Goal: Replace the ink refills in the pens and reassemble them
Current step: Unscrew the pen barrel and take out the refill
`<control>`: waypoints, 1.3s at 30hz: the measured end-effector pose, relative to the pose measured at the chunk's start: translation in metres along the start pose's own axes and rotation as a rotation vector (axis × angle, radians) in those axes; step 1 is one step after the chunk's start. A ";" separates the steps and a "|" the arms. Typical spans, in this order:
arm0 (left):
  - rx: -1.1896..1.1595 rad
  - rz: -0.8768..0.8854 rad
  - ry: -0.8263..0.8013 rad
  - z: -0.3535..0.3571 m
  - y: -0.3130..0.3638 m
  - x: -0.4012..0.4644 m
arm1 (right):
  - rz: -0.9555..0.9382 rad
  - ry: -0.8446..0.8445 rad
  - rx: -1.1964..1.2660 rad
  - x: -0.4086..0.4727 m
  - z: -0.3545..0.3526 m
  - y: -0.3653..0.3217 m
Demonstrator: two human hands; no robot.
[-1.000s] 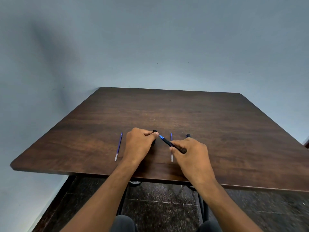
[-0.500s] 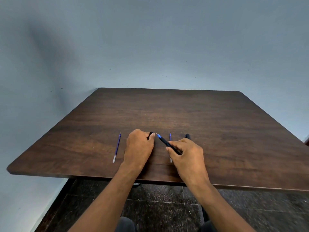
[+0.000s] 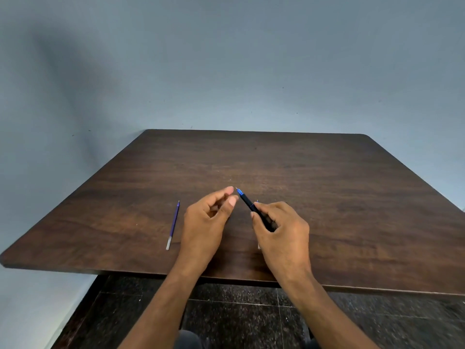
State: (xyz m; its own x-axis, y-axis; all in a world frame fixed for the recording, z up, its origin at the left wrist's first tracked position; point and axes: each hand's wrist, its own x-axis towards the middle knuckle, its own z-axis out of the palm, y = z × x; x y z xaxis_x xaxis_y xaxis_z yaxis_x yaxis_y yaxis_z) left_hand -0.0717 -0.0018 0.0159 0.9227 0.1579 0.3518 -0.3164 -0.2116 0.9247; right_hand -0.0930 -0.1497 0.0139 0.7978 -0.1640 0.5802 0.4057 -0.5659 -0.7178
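Right hand [image 3: 281,230] grips a black pen [image 3: 254,209] by its lower barrel, blue tip pointing up-left over the table [image 3: 352,197] near the front edge; pen's back end hidden in the fist. Left hand [image 3: 206,222] loosely curled, thumb and forefinger slightly parted just beside the tip, nothing visible in it. One purple refill [image 3: 173,224] lies left of the left hand, near the front edge. A second refill [image 3: 257,203] mostly hidden behind the right hand, only its ends showing.
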 end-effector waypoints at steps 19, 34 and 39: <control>-0.416 -0.259 -0.024 -0.005 -0.018 0.010 | -0.021 -0.188 0.078 0.004 0.001 0.004; -0.455 -0.233 -0.291 -0.013 -0.010 0.006 | -0.004 -0.149 0.100 0.004 0.004 0.006; -0.496 -0.291 -0.157 -0.009 -0.010 0.008 | -0.001 -0.151 0.115 0.003 0.005 0.005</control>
State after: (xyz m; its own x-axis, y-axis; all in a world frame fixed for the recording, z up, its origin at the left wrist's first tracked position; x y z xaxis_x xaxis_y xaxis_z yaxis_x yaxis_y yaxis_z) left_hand -0.0636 0.0105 0.0108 0.9965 -0.0110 0.0833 -0.0762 0.3005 0.9507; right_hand -0.0862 -0.1494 0.0102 0.8514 -0.0356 0.5233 0.4483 -0.4684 -0.7613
